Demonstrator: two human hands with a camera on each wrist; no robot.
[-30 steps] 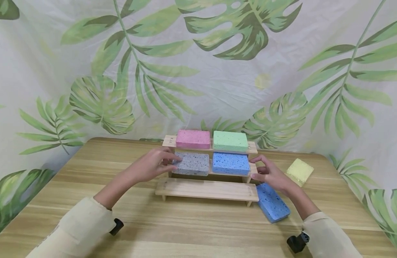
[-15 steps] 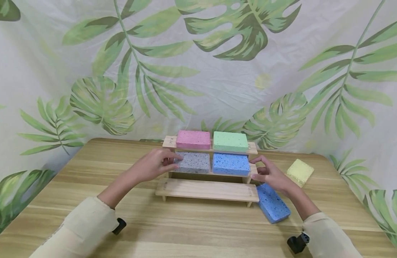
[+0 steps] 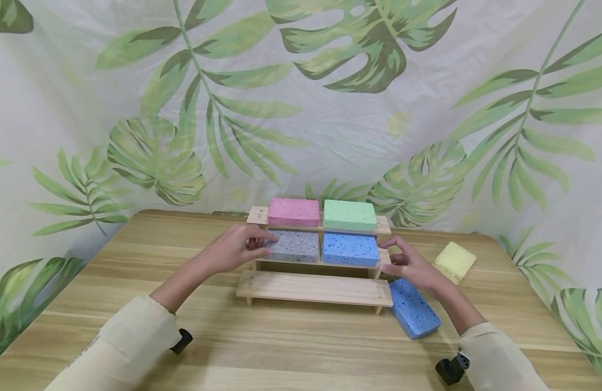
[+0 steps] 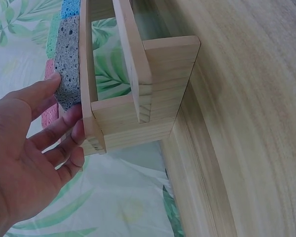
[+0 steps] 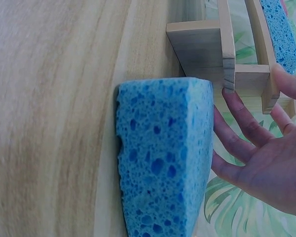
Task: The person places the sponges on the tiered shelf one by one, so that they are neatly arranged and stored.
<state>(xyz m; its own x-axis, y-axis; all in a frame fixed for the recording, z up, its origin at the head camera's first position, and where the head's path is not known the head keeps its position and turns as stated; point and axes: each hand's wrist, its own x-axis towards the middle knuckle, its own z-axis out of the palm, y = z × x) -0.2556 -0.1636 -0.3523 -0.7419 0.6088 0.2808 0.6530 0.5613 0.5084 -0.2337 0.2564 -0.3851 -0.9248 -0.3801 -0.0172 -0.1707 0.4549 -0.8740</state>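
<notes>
My left hand (image 3: pixel 234 250) holds the left end of the grey sponge (image 3: pixel 293 247) between thumb and index finger. In the left wrist view its thumb lies on an edge of the grey sponge (image 4: pixel 67 59), while the other fingers curve loosely beside the shelf end. The sponge lies flat on the middle step of the wooden stepped shelf (image 3: pixel 312 285). On that step's right half is a blue sponge (image 3: pixel 350 250). My right hand (image 3: pixel 413 266) grips the right end of the same step with thumb and index finger; in the right wrist view its remaining fingers (image 5: pixel 246 118) spread apart.
On the top step sit a pink sponge (image 3: pixel 293 212) and a green sponge (image 3: pixel 349 215). A second blue sponge (image 3: pixel 414 309) lies on the table (image 3: pixel 301 347) right of the lowest step. Farther right is a yellow sponge (image 3: pixel 455 260). Leaf-patterned cloth (image 3: pixel 330 136) hangs behind.
The grey sponge has shifted slightly right and back on the middle step, with my left hand moving along. My right hand and the other sponges stay in place.
</notes>
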